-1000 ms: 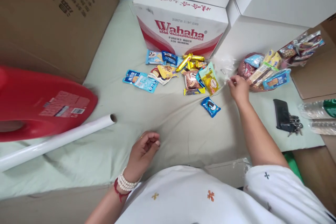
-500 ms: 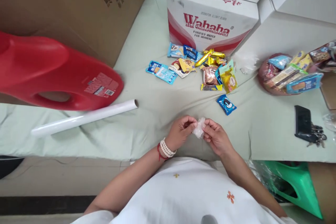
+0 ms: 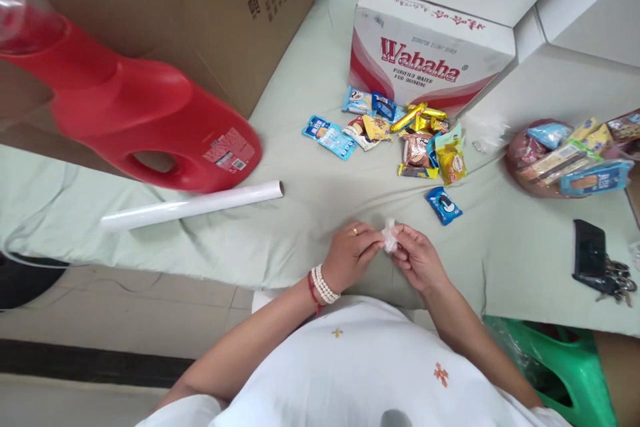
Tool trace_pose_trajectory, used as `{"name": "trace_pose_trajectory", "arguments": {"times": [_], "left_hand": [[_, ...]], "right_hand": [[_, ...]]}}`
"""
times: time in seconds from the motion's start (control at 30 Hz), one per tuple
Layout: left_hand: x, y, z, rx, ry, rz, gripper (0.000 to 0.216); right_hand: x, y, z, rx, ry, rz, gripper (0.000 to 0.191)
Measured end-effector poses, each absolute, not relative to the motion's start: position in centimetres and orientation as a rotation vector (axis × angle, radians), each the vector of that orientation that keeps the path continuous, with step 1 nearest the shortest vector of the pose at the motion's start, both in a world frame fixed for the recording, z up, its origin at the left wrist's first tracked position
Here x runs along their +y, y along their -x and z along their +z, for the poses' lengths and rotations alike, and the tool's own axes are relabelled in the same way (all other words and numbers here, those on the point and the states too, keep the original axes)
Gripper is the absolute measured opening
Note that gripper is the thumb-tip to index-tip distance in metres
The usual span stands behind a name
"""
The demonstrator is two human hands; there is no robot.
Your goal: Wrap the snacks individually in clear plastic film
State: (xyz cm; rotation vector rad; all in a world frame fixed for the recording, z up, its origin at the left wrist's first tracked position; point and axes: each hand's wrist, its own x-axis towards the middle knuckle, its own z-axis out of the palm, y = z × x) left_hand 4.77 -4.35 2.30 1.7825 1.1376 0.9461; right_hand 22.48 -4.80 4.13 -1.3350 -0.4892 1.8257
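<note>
A small crumpled piece of clear plastic [image 3: 389,236] is pinched between my two hands, just above the cloth near the table's front edge. My left hand [image 3: 354,252], with a beaded bracelet and a ring, closes its thumb and fingertips on the left side of the plastic. On the other side, my right hand [image 3: 419,257] grips it between thumb and forefinger. A blue cookie packet [image 3: 444,205] lies alone beyond my right hand. Farther back is a loose pile of wrapped snacks, among them a green and yellow packet [image 3: 451,159] and a brown one [image 3: 417,151].
A Wahaha carton [image 3: 425,60] stands behind the snacks. On the left are a red detergent jug [image 3: 180,120], a white roll [image 3: 195,208] and a big brown box [image 3: 165,13]. To the right are a filled snack bowl [image 3: 520,170], a black case with keys [image 3: 590,250] and a green stool [image 3: 575,353].
The view has shifted left, so the table's things appear farther right. My left fingers have turned over more, showing the ring, and the plastic looks more bunched up.
</note>
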Motion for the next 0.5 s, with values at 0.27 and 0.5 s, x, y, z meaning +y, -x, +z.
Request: {"name": "trace_pose_trajectory", "arguments": {"times": [0.27,0.5], "left_hand": [[-4.1,-4.9,1.8,1.209,-1.420,0.963,0.020],[-2.9,-4.3,0.9,1.201,-0.776,1.030,0.039]], "right_hand": [[-5.2,-23.4,4.3,-0.829,1.437,1.586,0.031],[-5.4,-26.4,4.7,-0.599,1.448,1.638,0.038]]}}
